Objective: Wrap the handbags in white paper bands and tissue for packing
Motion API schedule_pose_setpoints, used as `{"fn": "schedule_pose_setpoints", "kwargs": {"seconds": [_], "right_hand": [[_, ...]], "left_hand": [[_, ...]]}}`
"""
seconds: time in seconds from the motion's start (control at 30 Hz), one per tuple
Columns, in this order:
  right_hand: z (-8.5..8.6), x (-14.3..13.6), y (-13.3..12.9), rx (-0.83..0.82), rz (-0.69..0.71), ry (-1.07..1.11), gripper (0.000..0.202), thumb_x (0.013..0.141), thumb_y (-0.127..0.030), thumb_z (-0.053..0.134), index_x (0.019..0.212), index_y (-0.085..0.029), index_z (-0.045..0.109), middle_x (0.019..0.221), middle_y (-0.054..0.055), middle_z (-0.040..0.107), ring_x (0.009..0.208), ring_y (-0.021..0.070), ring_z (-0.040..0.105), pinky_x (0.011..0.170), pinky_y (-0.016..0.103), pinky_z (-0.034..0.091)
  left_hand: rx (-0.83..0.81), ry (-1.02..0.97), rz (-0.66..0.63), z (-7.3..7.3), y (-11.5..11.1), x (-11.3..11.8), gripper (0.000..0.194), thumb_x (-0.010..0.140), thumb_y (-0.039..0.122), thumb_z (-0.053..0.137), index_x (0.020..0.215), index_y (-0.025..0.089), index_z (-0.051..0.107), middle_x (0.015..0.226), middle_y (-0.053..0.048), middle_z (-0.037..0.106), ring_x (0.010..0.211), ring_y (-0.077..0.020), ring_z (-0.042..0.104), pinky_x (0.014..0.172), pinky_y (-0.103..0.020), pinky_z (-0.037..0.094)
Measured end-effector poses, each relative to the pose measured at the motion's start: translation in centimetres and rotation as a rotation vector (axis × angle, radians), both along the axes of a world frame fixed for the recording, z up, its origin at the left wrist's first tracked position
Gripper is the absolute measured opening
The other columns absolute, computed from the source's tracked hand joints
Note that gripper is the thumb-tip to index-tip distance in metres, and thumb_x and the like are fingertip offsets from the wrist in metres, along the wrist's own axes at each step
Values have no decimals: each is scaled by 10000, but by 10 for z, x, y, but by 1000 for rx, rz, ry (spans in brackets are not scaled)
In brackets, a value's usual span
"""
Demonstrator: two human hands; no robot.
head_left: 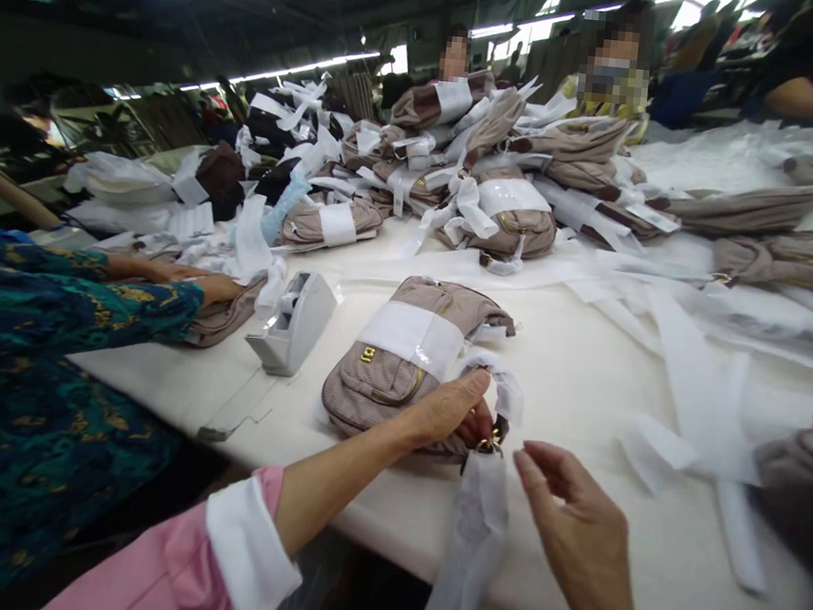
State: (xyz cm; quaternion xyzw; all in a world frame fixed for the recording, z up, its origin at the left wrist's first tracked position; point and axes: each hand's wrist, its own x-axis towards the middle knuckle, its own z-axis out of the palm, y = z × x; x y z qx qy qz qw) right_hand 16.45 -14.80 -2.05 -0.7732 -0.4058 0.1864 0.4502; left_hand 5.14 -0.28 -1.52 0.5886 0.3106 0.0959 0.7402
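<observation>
A taupe ribbed shoulder bag (341, 390) with gold zips and a small gold emblem lies on the white table. A white paper band (414, 335) goes around its middle. My left hand (458, 408) is closed on the bag's strap near the gold ring (490, 440) at its right side; some fingertips are hidden. From that ring a strap wrapped in white tissue (472, 532) hangs over the table edge. My right hand (577, 513) is just right of the ring, fingers loosely curled with a gap to the thumb, holding nothing that I can see.
A grey tape dispenser (296, 323) stands left of the bag. Banded bags (516, 215) are piled behind. Loose white paper strips (698, 410) lie to the right. At left, a co-worker's hands (217, 289) rest on another bag. Another dark taupe bag (802, 487) is at the right edge.
</observation>
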Motion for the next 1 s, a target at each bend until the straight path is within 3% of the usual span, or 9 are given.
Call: {"fn": "schedule_pose_setpoints", "kwargs": {"seconds": [0.07, 0.13, 0.3, 0.4, 0.63, 0.77, 0.9, 1.0], "right_hand": [[-7, -20, 5, 98, 74, 23, 318, 747, -489, 571, 910, -219, 610, 880, 37, 628, 743, 184, 570, 708, 312, 454], [-14, -26, 9, 132, 23, 134, 273, 762, -462, 569, 860, -209, 605, 840, 32, 614, 732, 172, 549, 694, 294, 443], [-24, -12, 13, 165, -104, 816, 278, 680, -429, 680, 757, -186, 570, 662, -18, 552, 594, 109, 491, 550, 217, 421], [-25, -5, 15, 272, -131, 1022, 285, 622, -368, 741, 751, -188, 562, 639, -36, 522, 537, 80, 461, 497, 185, 421], [-21, -7, 17, 296, -160, 1051, 262, 632, -339, 741, 757, -190, 566, 644, -43, 533, 540, 62, 481, 508, 156, 435], [-21, -15, 12, 216, -192, 993, 326, 673, -437, 685, 869, -206, 564, 753, -8, 600, 658, 118, 560, 559, 210, 472], [-18, -32, 2, 7, -12, 963, 390, 648, -435, 704, 927, -215, 543, 796, -2, 645, 704, 164, 595, 595, 242, 478], [-13, -42, -5, -54, 96, 1093, 388, 661, -413, 699, 952, -198, 558, 808, 13, 663, 685, 177, 602, 617, 267, 476]], "left_hand": [[-5, -9, -14, 1, 1, 2, 746, 691, 797, 290, 606, 103, 551, 630, -67, 584, 544, -126, 551, 568, -248, 438], [-24, -10, -12, 2, 2, 2, 757, 675, 807, 294, 608, 101, 559, 635, -67, 582, 543, -125, 544, 564, -247, 431], [-74, 1, -17, 0, 4, 3, 789, 668, 813, 278, 616, 86, 578, 646, -84, 589, 553, -136, 543, 571, -260, 420], [-89, 2, -27, 0, 4, 2, 790, 656, 819, 291, 637, 86, 587, 655, -87, 594, 562, -139, 539, 590, -271, 424], [-104, -13, -43, 1, 5, 2, 764, 667, 809, 281, 607, 104, 569, 643, -76, 589, 559, -127, 524, 585, -252, 410], [-116, -12, -78, 0, 6, 2, 774, 662, 814, 272, 618, 102, 572, 655, -76, 600, 576, -129, 530, 596, -249, 410], [-119, -4, -73, -2, 6, 3, 772, 657, 817, 282, 609, 100, 565, 635, -72, 593, 552, -124, 526, 581, -249, 412], [-123, 3, -64, -3, 5, 5, 786, 651, 826, 268, 598, 97, 555, 616, -79, 586, 525, -128, 527, 564, -259, 420]]}}
